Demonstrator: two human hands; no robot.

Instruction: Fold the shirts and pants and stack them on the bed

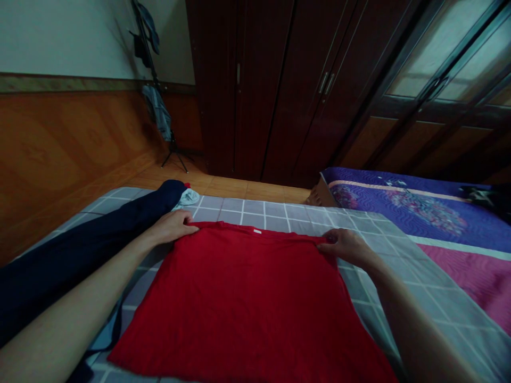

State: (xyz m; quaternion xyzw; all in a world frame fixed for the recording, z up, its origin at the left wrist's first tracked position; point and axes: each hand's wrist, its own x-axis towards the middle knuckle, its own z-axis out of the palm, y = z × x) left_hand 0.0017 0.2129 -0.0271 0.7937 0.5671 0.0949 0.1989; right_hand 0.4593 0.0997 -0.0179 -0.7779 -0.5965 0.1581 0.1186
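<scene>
A red garment (255, 298) is spread wide over a grey bed cover with white grid lines (275, 211). A small white label shows at the middle of its far edge. My left hand (175, 226) pinches the far left corner of the garment between thumb and fingers. At the far right corner, my right hand (345, 246) grips the cloth the same way. The far edge is stretched nearly straight between both hands. Beside my left forearm lies a long dark navy cloth (91, 244), with a light blue piece (189, 197) at its far end.
Dark wooden wardrobes (263, 90) stand beyond the bed. A stand (154, 69) with caps and a hanging cloth is at the back left. A purple and pink floral bed cover (423, 207) lies to the right, near a brown basket (321, 194).
</scene>
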